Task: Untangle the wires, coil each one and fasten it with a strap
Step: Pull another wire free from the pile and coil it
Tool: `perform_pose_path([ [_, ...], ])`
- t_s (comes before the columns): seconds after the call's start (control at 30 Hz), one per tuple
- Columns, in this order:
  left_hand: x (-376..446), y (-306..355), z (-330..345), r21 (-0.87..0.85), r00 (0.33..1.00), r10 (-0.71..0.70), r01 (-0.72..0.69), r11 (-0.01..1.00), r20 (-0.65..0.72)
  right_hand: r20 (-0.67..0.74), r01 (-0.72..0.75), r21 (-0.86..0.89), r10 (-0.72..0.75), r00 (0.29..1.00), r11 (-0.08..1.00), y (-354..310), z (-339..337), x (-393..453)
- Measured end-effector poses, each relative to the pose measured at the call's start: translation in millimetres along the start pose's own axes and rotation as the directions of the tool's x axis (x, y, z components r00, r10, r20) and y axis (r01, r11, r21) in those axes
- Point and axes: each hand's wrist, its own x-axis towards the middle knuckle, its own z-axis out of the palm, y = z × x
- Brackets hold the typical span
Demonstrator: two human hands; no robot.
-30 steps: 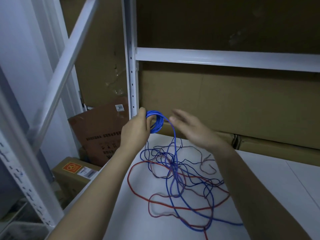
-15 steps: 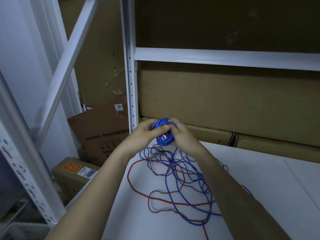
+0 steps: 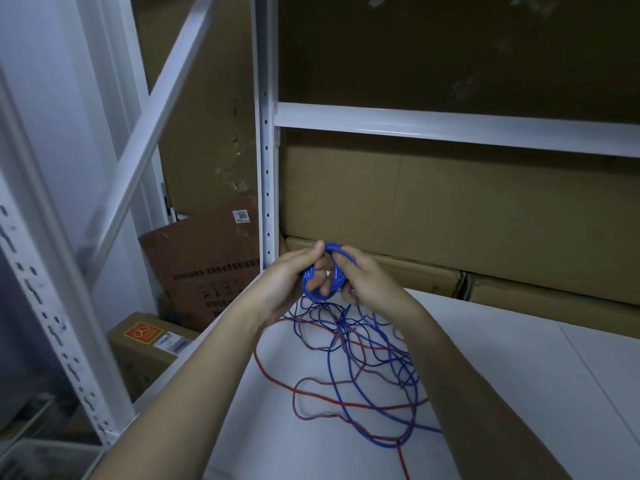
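Both hands, left (image 3: pixel 282 282) and right (image 3: pixel 367 280), fingers curled, gripping small blue wire coil (image 3: pixel 323 271) above tangled blue and red wires (image 3: pixel 363 368) on white shelf (image 3: pixel 519 358).

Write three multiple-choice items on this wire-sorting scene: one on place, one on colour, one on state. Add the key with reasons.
1. Where is the blue coil?
A. flat on the shelf
B. held up between both hands
C. on a box

2. What colours are the loose wires on the white shelf?
A. green, yellow
B. black only
C. blue, red

3. What is the left hand doing?
A. gripping the coil
B. lying flat and open
C. holding a strap

Key: B, the right hand also grips it above the tangle; C, both colours cross there; A, its fingers curl through the loops.
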Motion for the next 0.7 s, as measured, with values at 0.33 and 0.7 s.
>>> perform_pose_path([
  [0.33,-3,-7,1,-0.076,0.982,-0.028,0.014,0.997,-0.186,-0.316,0.152,-0.043,-0.158,0.936,0.987,12,-23,-11],
  [0.7,13,-13,3,-0.205,0.897,0.095,-0.2,0.958,-0.431,0.142,-0.134,-0.422,0.212,0.967,0.896,52,33,-30],
])
